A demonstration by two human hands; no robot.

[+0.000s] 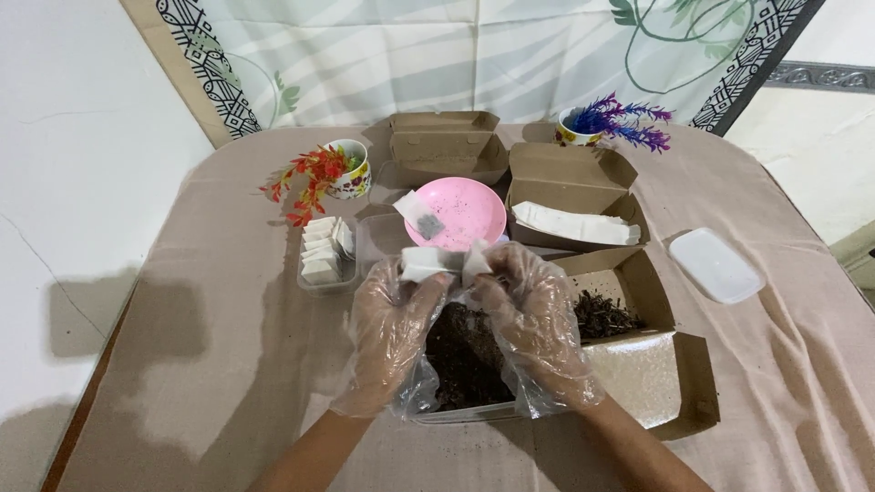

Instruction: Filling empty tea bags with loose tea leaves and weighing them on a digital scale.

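Observation:
Both my hands wear clear plastic gloves and together pinch a small white tea bag [428, 262] above a clear container of dark loose tea [465, 360]. My left hand [394, 321] grips the bag's left side. Its right side is held by my right hand [529, 314]. Just beyond the bag sits a pink plate [469, 208] with an emptied white bag [419, 217] lying on it.
A clear tray of white tea bags [326, 255] stands left. An open brown box [643, 301] with dark leaves lies right, another brown box [570, 196] holds white packets, a third [444, 141] sits behind. Two flower cups [346, 169] [583, 128] and a white lid [715, 264] rest on the beige cloth.

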